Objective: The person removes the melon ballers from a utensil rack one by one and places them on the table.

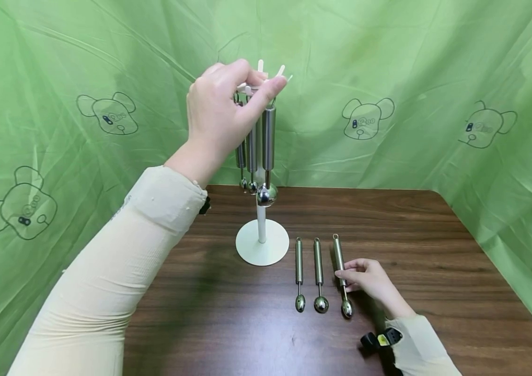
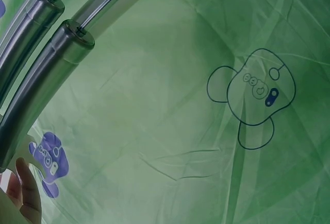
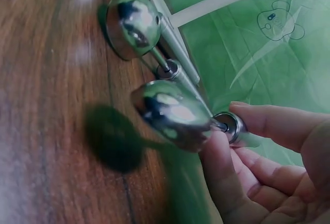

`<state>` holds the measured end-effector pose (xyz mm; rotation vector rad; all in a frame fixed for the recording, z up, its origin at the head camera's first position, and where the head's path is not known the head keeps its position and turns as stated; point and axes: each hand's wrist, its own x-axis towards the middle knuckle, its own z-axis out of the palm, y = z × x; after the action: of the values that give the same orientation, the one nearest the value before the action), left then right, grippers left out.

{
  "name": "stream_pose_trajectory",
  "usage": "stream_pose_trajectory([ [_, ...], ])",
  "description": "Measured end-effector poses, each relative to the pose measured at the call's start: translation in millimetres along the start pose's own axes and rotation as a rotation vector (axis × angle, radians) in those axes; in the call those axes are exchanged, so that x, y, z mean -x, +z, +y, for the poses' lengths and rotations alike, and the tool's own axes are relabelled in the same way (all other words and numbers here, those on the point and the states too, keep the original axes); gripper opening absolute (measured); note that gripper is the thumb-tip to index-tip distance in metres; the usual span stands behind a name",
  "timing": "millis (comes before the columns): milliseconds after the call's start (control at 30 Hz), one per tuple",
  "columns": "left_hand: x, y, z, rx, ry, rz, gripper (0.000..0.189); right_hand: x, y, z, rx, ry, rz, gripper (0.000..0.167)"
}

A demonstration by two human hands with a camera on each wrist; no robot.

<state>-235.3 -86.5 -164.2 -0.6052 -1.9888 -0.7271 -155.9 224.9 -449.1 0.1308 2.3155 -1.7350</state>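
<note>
My left hand [image 1: 221,104] grips the hooked top of a white rack [image 1: 262,243], thumb and fingers around it; the exact contact is partly hidden. Below it hang steel melon ballers, the nearest one [image 1: 268,138] with a round bowl, the others further left. In the left wrist view, ribbed-free steel handles [image 2: 41,90] cross the left edge above some fingers [image 2: 28,195]. At the right, my right hand [image 1: 369,279] pinches the handle of a melon baller [image 1: 339,256]. Its oval bowl [image 3: 175,113] appears slightly above the table in the right wrist view.
Two more melon ballers, one with an oval bowl [image 1: 300,303] and one with a round bowl [image 1: 321,304], lie side by side between the rack's base and my right hand. A green curtain [image 1: 313,47] with printed bear heads surrounds the brown wooden table [image 1: 388,219].
</note>
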Motion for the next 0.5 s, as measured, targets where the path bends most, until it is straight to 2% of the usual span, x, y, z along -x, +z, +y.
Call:
stream_pose_trajectory([
  [100, 0.1, 1.5, 0.5, 0.007, -0.006, 0.009, 0.039, -2.7, 0.6, 2.2, 0.017, 0.016, 0.0, 0.038],
  [333, 0.4, 2.1, 0.2, 0.004, -0.01, 0.03, 0.038, -6.8, 6.3, 3.2, 0.105, 0.029, 0.079, 0.034],
  [500, 0.0, 3.0, 0.2, 0.002, -0.005, 0.038, 0.038, -6.9, 7.2, 1.0, 0.176, 0.048, 0.096, 0.034],
])
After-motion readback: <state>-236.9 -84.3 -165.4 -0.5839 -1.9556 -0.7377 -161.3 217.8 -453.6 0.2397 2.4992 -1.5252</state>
